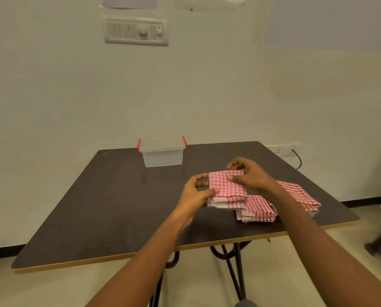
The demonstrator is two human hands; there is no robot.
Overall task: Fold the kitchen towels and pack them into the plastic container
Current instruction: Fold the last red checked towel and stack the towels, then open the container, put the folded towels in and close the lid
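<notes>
A folded red-and-white checked towel (pixel 226 188) lies on the dark table (pixel 109 209), right of centre. My left hand (pixel 196 193) grips its left edge, thumb on top. My right hand (pixel 249 173) pinches its far right corner. A second folded checked towel (pixel 257 209) lies just right of and nearer than the first, partly under my right forearm. A third checked towel (pixel 302 196) sits further right, near the table's right edge. The clear plastic container (pixel 162 154) with red side clips stands at the table's far edge, lid on, well apart from both hands.
The table's front edge runs from lower left to right, with black metal legs (pixel 236 267) beneath. A wall stands directly behind the table, with a switch panel (pixel 136 31) high up and a socket with a black cable (pixel 296 156) at the right.
</notes>
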